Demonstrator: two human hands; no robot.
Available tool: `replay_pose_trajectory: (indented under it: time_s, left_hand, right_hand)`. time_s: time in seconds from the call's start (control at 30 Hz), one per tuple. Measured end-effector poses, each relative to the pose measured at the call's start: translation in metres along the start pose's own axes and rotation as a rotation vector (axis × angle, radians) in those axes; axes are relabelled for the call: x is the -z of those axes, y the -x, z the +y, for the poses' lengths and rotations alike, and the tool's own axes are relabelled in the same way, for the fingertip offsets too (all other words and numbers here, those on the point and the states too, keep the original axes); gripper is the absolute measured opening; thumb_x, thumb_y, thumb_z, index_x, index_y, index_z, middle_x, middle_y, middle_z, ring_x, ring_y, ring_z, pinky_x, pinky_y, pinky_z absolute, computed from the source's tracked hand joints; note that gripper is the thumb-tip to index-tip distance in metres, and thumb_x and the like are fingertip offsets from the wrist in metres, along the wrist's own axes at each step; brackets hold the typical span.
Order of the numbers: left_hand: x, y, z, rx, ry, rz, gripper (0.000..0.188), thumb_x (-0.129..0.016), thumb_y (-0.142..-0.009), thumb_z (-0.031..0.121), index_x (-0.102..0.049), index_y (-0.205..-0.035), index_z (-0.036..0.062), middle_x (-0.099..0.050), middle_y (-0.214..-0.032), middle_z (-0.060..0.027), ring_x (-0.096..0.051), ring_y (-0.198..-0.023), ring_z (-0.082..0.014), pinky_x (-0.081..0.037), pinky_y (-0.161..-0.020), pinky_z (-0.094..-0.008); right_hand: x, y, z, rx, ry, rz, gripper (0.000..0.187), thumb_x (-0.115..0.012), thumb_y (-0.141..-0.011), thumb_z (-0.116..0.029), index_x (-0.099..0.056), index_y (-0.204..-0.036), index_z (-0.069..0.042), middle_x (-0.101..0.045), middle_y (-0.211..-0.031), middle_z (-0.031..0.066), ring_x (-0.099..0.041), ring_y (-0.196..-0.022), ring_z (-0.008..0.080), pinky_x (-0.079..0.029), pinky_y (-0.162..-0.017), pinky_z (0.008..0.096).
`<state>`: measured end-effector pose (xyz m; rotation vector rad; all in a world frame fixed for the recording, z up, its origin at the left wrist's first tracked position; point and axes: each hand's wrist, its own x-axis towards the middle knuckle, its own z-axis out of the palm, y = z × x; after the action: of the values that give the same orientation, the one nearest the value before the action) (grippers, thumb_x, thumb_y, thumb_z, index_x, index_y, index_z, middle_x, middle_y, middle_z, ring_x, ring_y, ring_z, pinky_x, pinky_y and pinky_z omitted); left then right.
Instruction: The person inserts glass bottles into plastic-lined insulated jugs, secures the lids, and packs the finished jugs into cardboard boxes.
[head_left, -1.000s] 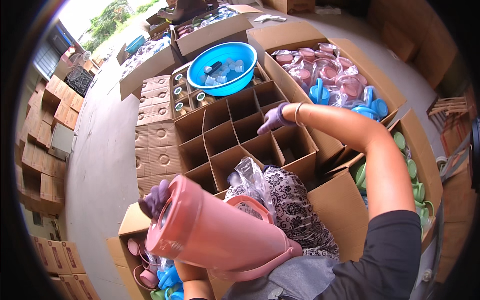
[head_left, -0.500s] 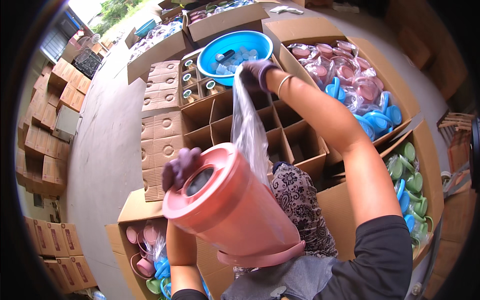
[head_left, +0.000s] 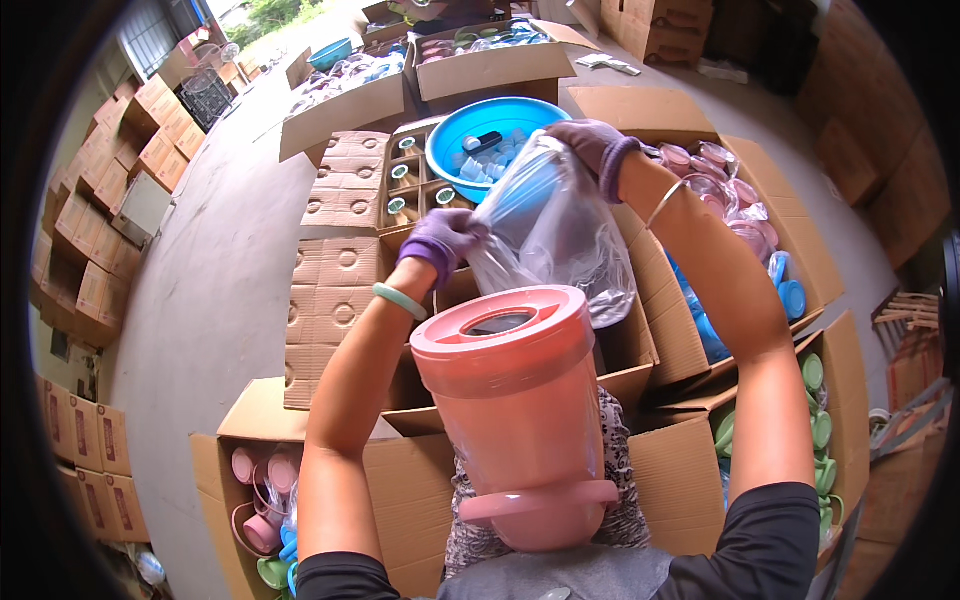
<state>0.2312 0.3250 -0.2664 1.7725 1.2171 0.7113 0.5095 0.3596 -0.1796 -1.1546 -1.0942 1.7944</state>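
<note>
My left hand (head_left: 447, 240), in a purple glove, pinches one side of a clear plastic bag (head_left: 575, 235). The gloved right hand (head_left: 597, 150) grips the bag's upper right, so the film is spread between both hands. Below it, a pink plastic jug-like vessel (head_left: 520, 410) stands on my lap, tilted slightly, with neither hand on it. A ring-shaped opening is in its upper end, and a pink band loops around its lower end. Behind the bag, a blue basin (head_left: 440, 150) holds small translucent cups (head_left: 510, 150) and a dark object.
A divided carton (head_left: 405, 385) lies in front of me; several bottle-like items with round tops fill its far-left cells. Open cartons with pink (head_left: 750, 235), blue and green parts (head_left: 820, 430) flank me. Cardboard sheets (head_left: 330, 290) lie left. Stacked boxes (head_left: 100, 440) line the left side.
My left hand has left the pink vessel and taken hold of the bag. The bag has gone from hanging narrow to spread wide. The vessel now stands more upright on my lap.
</note>
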Motion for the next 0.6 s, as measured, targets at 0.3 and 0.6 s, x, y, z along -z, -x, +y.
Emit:
replay_pose_trajectory:
  time_s: [0.3, 0.6]
  left_hand:
    - [0.017, -0.011, -0.005, -0.160, -1.067, 0.491, 0.033, -0.072, -0.082, 0.029, -0.064, -0.112, 0.0195, -0.066, -0.106, -0.0100, -0.068, -0.093, -0.0313, -0.055, -0.077, -0.0422]
    - [-0.060, 0.076, -0.067, 0.216, -0.490, -0.372, 0.028, -0.053, -0.096, 0.026, -0.062, -0.117, 0.0105, -0.063, -0.123, -0.0141, -0.066, -0.108, -0.0291, -0.054, -0.087, -0.0436]
  right_hand:
    - [0.017, 0.035, 0.081, 0.238, 1.101, -0.014, 0.048, -0.071, -0.083, -0.045, -0.068, -0.104, -0.003, -0.070, -0.097, 0.0148, -0.067, -0.093, 0.0268, -0.051, -0.085, 0.0373]
    - [0.112, 0.050, 0.170, -0.163, 0.436, 0.244, 0.035, -0.070, -0.086, -0.019, -0.064, -0.115, -0.001, -0.070, -0.102, 0.0123, -0.067, -0.095, 0.0213, -0.054, -0.083, 0.0336]
